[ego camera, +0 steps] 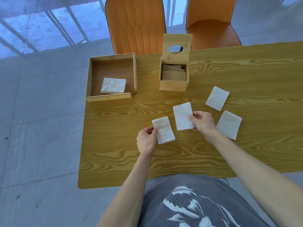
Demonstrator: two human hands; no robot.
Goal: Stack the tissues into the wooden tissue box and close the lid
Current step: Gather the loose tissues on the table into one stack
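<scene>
The left hand (146, 141) pinches one tissue (163, 130), the right hand (203, 122) another tissue (182, 116), on the desk (246, 76) before the open wooden tissue box (173, 83).

We see two orange chairs (136, 25) behind the wood-grain table (246, 71), above a grey tiled floor (41, 128).

Both bare forearms reach forward, angling in toward each other. The left hand (146, 141) sits nearer the body, thumb and fingers closed in a pinch. The right hand (203, 122) is farther out, knuckles up, thumb pressed against its curled fingers; they seem to grip, though the fingertips are hidden.
</scene>
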